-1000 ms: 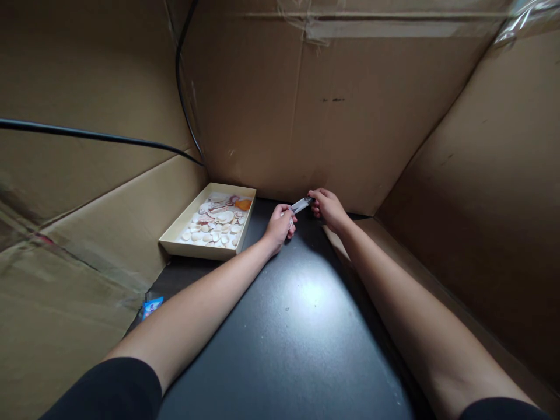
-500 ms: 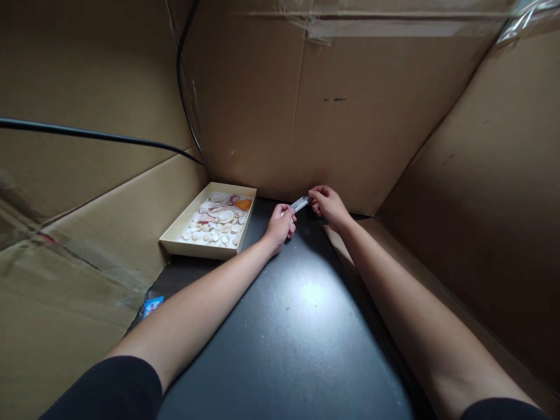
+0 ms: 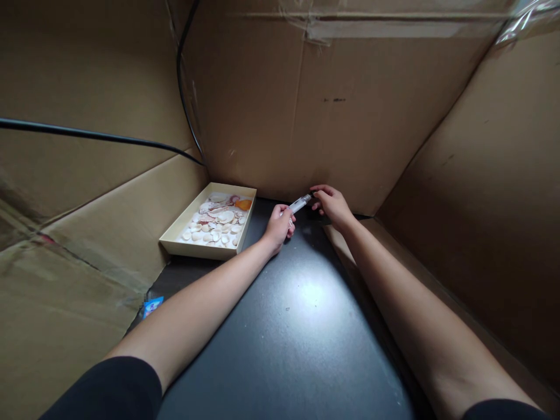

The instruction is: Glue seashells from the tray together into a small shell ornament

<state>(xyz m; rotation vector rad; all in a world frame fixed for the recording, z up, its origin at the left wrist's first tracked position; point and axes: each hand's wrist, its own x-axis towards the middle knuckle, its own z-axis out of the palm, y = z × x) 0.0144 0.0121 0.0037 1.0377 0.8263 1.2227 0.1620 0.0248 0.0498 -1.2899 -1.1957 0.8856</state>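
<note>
A small clear tube [image 3: 300, 204] slants between my two hands near the back of the black tabletop [image 3: 289, 326]. My left hand [image 3: 279, 224] is closed around its lower end, where something small and pale shows. My right hand [image 3: 331, 204] pinches the upper end with its fingertips. To the left of my left hand lies a shallow cream tray [image 3: 175, 242] filled with several white seashells and one orange shell [image 3: 243, 205].
Cardboard walls [image 3: 280, 111] enclose the table at the back and on both sides. A black cable [image 3: 96, 136] runs across the left wall and up the corner. A small blue wrapper [image 3: 152, 305] lies at the table's left edge.
Both hands stay almost where they were. My right hand has shifted slightly up and back at the tube's upper end, and the tube now tilts a bit more steeply.
</note>
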